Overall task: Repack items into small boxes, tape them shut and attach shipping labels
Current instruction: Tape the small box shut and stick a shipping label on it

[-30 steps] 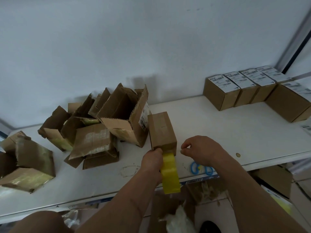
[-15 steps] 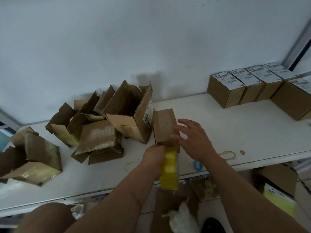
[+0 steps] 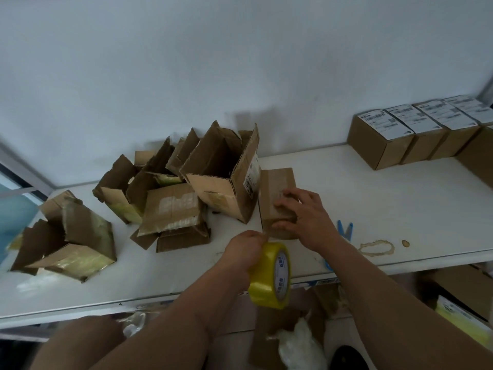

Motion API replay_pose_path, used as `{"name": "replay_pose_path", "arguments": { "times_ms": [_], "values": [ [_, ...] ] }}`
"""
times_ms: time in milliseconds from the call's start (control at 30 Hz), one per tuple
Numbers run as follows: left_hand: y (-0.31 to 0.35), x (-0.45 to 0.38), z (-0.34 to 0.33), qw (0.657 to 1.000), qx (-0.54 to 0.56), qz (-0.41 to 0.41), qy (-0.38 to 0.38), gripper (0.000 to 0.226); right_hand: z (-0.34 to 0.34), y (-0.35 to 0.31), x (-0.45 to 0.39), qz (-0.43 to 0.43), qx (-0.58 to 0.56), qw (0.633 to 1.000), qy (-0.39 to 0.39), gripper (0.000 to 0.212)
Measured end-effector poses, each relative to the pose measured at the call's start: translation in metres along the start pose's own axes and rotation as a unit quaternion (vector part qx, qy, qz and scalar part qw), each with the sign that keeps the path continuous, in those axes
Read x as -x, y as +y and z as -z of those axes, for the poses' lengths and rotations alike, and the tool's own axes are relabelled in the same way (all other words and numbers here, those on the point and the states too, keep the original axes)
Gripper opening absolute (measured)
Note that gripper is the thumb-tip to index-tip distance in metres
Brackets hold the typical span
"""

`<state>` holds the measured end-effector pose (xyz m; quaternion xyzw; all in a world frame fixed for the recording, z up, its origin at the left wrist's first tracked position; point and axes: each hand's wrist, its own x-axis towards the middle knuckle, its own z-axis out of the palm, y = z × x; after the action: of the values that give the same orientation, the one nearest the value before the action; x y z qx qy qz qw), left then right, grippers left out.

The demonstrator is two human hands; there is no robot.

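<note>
A small closed brown box [image 3: 276, 186] lies on the white table [image 3: 386, 198], just right of a large open carton. My right hand [image 3: 301, 217] lies on the box's near end, fingers curved over its top and thumb against its front face. My left hand [image 3: 244, 252] grips a yellow tape roll [image 3: 270, 275] at the table's front edge, just below the box. A strip of tape seems to run from the roll up to the box's near end.
Torn, opened cartons [image 3: 170, 198] crowd the left half of the table, the tallest one [image 3: 226, 177] touching the small box. A row of labelled brown boxes [image 3: 416, 137] stands at the back right. Blue scissors [image 3: 345, 231] lie right of my right hand. More cardboard sits below the table.
My right hand went from hovering at the table edge to resting on top of the box. The tape roll has turned so its side shows, and the left hand stayed at the box's near end.
</note>
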<state>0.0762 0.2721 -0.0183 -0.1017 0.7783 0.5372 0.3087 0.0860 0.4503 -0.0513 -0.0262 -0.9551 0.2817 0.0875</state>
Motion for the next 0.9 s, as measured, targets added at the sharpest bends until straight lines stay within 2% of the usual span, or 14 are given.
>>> {"name": "replay_pose_path", "arguments": {
  "times_ms": [100, 333, 400, 467, 533, 633, 700, 767, 900],
  "values": [
    [-0.006, 0.002, 0.005, 0.999, 0.030, 0.018, 0.004, 0.013, -0.003, -0.001, 0.002, 0.002, 0.016, 1.000, 0.007, 0.054],
    [-0.003, 0.004, 0.033, 0.996, -0.002, -0.076, 0.055, 0.015, 0.005, -0.017, 0.001, -0.005, 0.037, 0.999, 0.022, 0.063],
    [-0.004, -0.001, 0.040, 0.990, -0.034, -0.121, 0.066, 0.016, 0.007, -0.035, 0.005, -0.007, 0.008, 0.998, 0.065, 0.058],
    [-0.006, -0.005, 0.043, 0.985, -0.046, -0.147, 0.072, 0.016, 0.006, -0.057, 0.012, -0.034, -0.051, 0.993, 0.097, 0.039],
    [-0.008, -0.008, 0.042, 0.986, -0.035, -0.145, 0.072, 0.018, -0.001, -0.073, 0.021, -0.081, -0.125, 0.987, 0.064, 0.026],
    [-0.014, -0.012, 0.042, 0.989, 0.000, -0.132, 0.064, 0.017, -0.016, -0.082, 0.034, -0.145, -0.202, 0.968, -0.036, 0.043],
    [-0.019, -0.014, 0.043, 0.989, 0.024, -0.138, 0.053, 0.016, -0.021, -0.082, 0.036, -0.171, -0.242, 0.953, -0.058, 0.047],
    [-0.024, -0.013, 0.043, 0.982, 0.013, -0.177, 0.061, 0.016, -0.023, -0.081, 0.035, -0.180, -0.271, 0.944, -0.056, 0.042],
    [-0.033, -0.010, 0.039, 0.944, 0.008, -0.320, 0.082, 0.011, -0.024, -0.080, 0.032, -0.195, -0.300, 0.932, -0.053, 0.036]
  ]
}}
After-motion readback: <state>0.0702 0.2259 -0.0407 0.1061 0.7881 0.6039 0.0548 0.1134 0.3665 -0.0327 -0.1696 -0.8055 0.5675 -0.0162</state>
